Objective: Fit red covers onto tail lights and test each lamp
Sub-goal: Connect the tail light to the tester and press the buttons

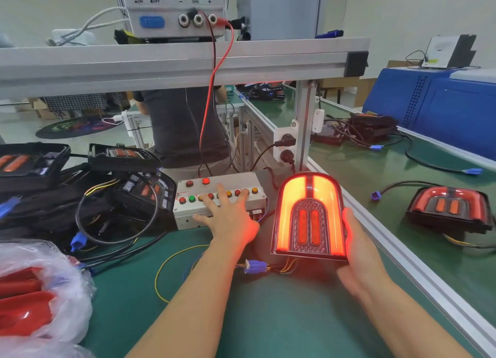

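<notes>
A person stands at a green bench [268,317] testing a tail light. The lamp [308,214] is held tilted up, face toward the camera, near the right edge of the bench beside an aluminium rail [402,253]. Its arched outer band glows bright orange-red, and two oval inner lights glow darker red.

The right hand [357,253] cradles the lamp's right side and lower corner; its fingers lie along the edge and mostly behind the housing, so how tightly they curl cannot be told. The left hand [228,218] lies flat on a white switch box [217,199], fingers spread across a row of red, green and orange buttons. Which button is pressed is unclear.

Wires run from under the lamp to a blue plug [255,266] lying on the bench just left of it.

The lamp looks rigid: a hard plastic shell with a glossy lens, probably light enough for one hand but smooth and liable to slip. The safest hold seems to be the dark housing edges, not the lens, with slack kept in the short wires.

Uncovered lamps [80,180] are heaped at the left edge. Red covers [24,304] in a clear bag sit at the near left corner. A finished lamp [451,207] lies beyond the rail. A power supply [174,9] sits on the shelf above.
</notes>
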